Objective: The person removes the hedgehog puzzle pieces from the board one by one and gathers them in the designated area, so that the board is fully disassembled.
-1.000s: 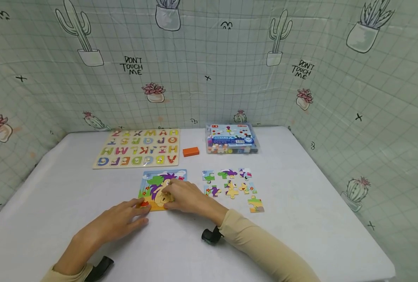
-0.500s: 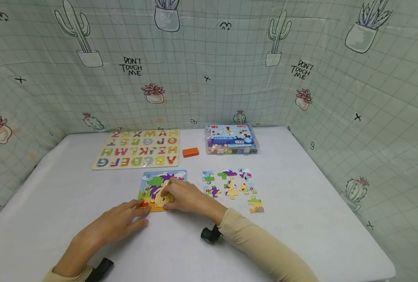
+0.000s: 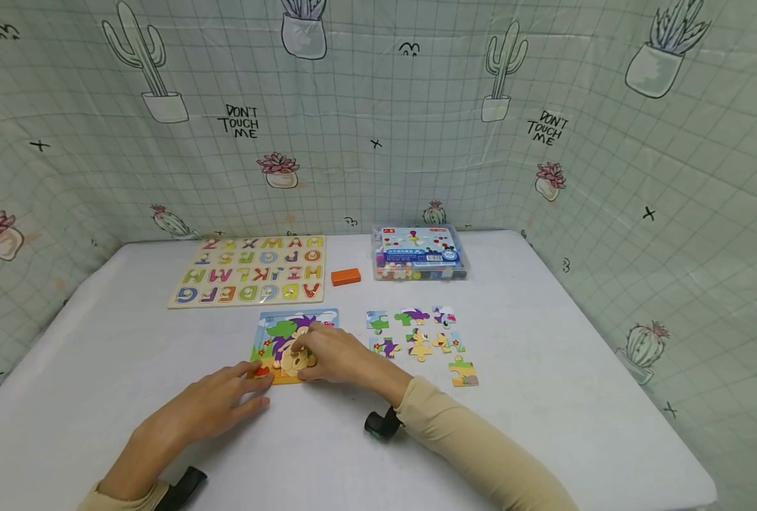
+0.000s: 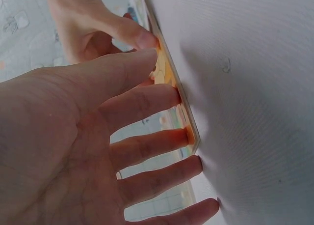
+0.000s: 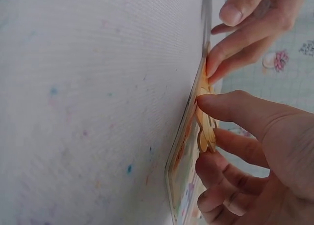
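A jigsaw board (image 3: 260,335) with a purple-haired cartoon animal on it lies on the white table. Fingertips of my left hand (image 3: 208,397) rest on its lower left corner, the fingers nearly straight and spread in the left wrist view. Between thumb and fingers, my right hand (image 3: 343,360) pinches a yellow wooden puzzle piece (image 5: 207,129) low over the lower middle of the board. The right wrist view shows this piece tilted against the board's surface, with its thumb-side edge close to the board. My right hand covers the board's right part in the head view.
Several loose puzzle pieces (image 3: 419,344) lie spread to the right of the board. Behind stand a wooden alphabet board (image 3: 189,294), an orange block (image 3: 345,276) and a clear plastic box (image 3: 420,252) of coloured parts. A patterned cloth hangs along the table's far edge.
The pinched puzzle piece has shifted slightly over the board under my right fingers. My left hand stays at the board's corner.
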